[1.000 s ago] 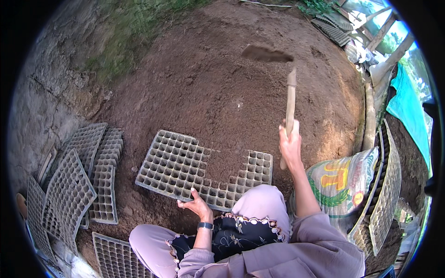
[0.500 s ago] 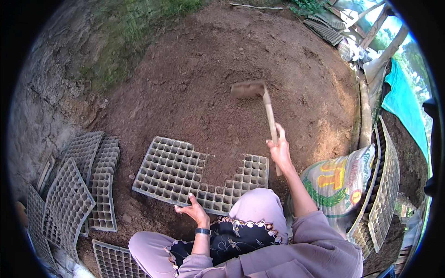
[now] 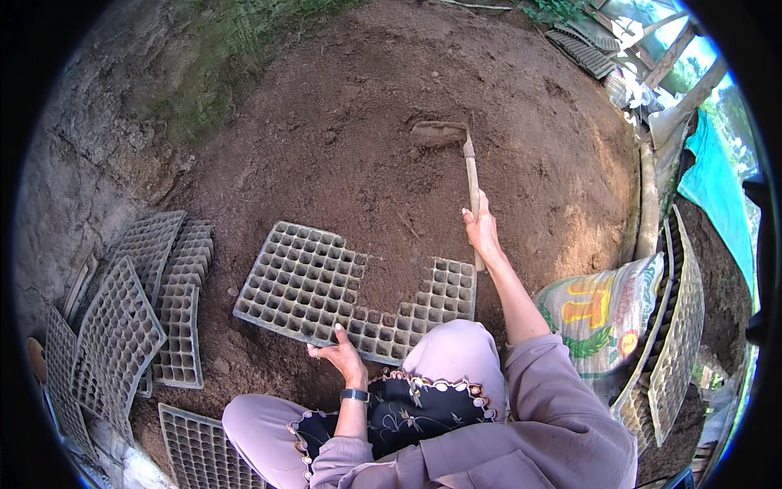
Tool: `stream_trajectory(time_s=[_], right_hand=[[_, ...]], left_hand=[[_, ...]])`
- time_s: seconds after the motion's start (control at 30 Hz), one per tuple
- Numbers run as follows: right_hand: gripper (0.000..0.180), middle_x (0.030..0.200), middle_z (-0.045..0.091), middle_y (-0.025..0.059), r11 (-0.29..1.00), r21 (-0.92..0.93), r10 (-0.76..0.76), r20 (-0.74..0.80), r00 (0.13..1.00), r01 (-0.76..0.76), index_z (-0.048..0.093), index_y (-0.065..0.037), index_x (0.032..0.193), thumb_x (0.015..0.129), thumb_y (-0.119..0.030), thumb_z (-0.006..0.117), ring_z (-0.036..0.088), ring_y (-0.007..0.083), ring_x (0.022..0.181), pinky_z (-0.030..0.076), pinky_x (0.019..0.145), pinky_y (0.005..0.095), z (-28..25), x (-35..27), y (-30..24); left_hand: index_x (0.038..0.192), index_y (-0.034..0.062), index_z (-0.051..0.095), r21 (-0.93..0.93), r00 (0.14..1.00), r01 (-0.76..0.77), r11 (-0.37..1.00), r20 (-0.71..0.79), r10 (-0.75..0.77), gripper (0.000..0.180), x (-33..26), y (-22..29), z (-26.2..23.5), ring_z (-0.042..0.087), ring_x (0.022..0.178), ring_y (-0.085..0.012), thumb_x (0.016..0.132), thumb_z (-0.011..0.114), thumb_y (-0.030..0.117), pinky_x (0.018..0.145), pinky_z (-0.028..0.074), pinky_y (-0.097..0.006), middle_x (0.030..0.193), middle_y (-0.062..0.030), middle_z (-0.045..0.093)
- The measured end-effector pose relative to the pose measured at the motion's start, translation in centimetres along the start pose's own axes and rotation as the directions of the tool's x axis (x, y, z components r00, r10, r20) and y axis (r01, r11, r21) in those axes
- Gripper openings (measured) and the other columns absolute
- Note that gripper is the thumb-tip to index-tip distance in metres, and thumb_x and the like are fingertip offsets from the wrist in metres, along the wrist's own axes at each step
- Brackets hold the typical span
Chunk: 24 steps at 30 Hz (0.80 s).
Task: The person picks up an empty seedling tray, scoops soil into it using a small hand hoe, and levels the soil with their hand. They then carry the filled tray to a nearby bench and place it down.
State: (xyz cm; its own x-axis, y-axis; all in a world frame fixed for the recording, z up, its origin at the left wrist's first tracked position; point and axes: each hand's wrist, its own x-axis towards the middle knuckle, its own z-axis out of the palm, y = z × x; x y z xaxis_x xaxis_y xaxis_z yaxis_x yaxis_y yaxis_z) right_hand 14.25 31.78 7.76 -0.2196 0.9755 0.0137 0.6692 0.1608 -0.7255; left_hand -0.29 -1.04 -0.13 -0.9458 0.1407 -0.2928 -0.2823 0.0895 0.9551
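Observation:
My right hand (image 3: 483,236) is wrapped round the wooden handle of a short hoe (image 3: 472,177). The hoe's broad, soil-coated blade (image 3: 438,134) rests against the brown soil beyond the tray. Before my knees lies a seedling tray (image 3: 297,281) with many square cells, tilted a little on the ground. Loose soil (image 3: 391,281) covers its far middle cells, while the cells at the left and right look unfilled. My left hand (image 3: 342,356) grips the tray's near edge, thumb on top and the fingers partly hidden beneath.
More seedling trays (image 3: 118,342) lean in a stack at the left, by a rock wall (image 3: 90,171). Another tray (image 3: 208,448) lies beside my left knee. At the right stand a printed woven sack (image 3: 599,314) and upright trays (image 3: 678,326). A soil slope (image 3: 350,122) rises ahead.
The hoe and my right hand have moved slightly farther away, the blade now against the soil farther up. My left hand stays on the tray. The view has shifted slightly.

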Motion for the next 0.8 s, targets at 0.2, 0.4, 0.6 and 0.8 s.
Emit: stream_trajectory(time_s=[0.2, 0.4, 0.6, 0.8], right_hand=[[0.029, 0.112, 0.056, 0.0103, 0.801, -0.310, -0.522, 0.055, 0.851, 0.512, 0.058, -0.009, 0.109, 0.081, -0.011, 0.063, 0.051, 0.0293, 0.108, 0.043, 0.089, 0.0397, 7.0, -0.2, -1.8], [0.045, 0.097, 0.065, 0.0165, 0.773, -0.393, -0.369, 0.361, 0.857, 0.499, 0.052, -0.010, 0.126, 0.081, -0.009, 0.057, 0.061, 0.0339, 0.099, 0.049, 0.083, 0.0440, 13.1, -0.1, -1.2], [0.026, 0.071, 0.057, -0.0011, 0.794, 0.595, 0.081, 0.104, 0.991, -0.127, 0.063, -0.006, 0.102, 0.091, -0.022, 0.046, 0.050, 0.0073, 0.058, 0.043, 0.051, 0.0240, 5.7, 4.9, 0.2], [0.021, 0.083, 0.065, 0.0092, 0.631, 0.763, 0.316, -0.088, 0.945, -0.140, 0.060, -0.001, 0.100, 0.090, -0.019, 0.063, 0.063, 0.0141, 0.066, 0.052, 0.052, 0.0276, -1.3, 6.8, 2.7]], left_hand=[[0.137, -0.0007, 0.007, 0.005, 1.000, 0.003, 1.000, -0.014, -0.003, 0.082, 0.0, 0.2, 0.0, 0.033, 0.125, -0.0294, 0.087, 0.067, 0.020, 0.108, 0.029, -0.041, 0.139, -0.0250, 0.022], [0.137, 0.0003, 0.010, 0.009, 0.999, -0.028, 1.000, -0.014, 0.029, 0.078, 0.0, 0.7, 0.1, 0.036, 0.123, -0.0282, 0.086, 0.068, 0.013, 0.107, 0.030, -0.040, 0.139, -0.0224, 0.025], [0.138, 0.0008, 0.008, 0.009, 1.000, -0.013, 1.000, 0.000, 0.013, 0.080, -0.1, 0.4, 0.0, 0.035, 0.124, -0.0283, 0.087, 0.067, 0.015, 0.108, 0.029, -0.041, 0.140, -0.0232, 0.023], [0.138, -0.0025, 0.008, 0.011, 0.998, -0.049, 0.999, -0.025, 0.049, 0.084, 0.2, -0.7, 0.0, 0.029, 0.129, -0.0298, 0.085, 0.069, 0.022, 0.111, 0.020, -0.039, 0.140, -0.0253, 0.024]])
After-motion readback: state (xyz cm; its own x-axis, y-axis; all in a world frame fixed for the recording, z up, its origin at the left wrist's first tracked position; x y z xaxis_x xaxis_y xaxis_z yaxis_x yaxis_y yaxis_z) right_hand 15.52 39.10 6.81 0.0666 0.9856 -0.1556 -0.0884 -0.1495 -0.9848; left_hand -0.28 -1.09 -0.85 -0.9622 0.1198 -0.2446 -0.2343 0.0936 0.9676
